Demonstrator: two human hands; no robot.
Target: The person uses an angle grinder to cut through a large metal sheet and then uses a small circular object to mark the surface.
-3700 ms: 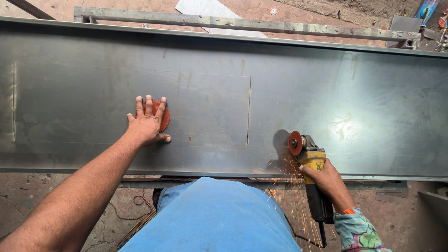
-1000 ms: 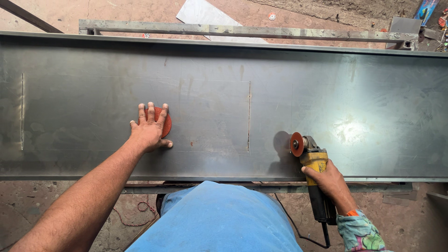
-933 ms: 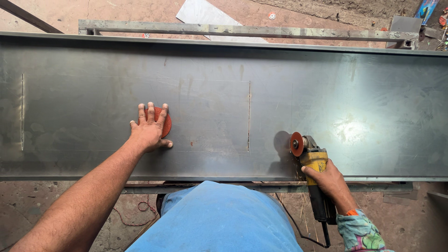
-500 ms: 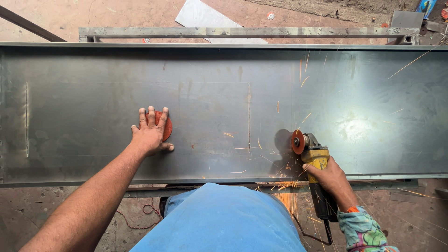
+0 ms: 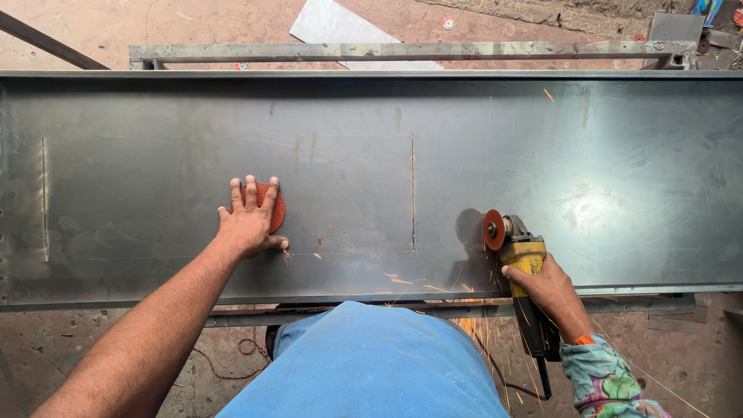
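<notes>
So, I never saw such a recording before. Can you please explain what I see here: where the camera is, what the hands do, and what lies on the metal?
The camera sits on the person's head and looks down, so both arms are the person's own. A long grey steel sheet lies across a frame. The left hand presses flat on a round red disc lying on the sheet. The right hand has its grip on a yellow angle grinder; its red wheel meets the sheet, and orange sparks fly toward the person. Beyond the sheet is a dusty floor.

Right hand [image 5: 548, 288] grips yellow grinder [image 5: 520, 251]; left hand [image 5: 249, 220] presses red disc [image 5: 274, 207] on steel sheet [image 5: 348, 170].
</notes>
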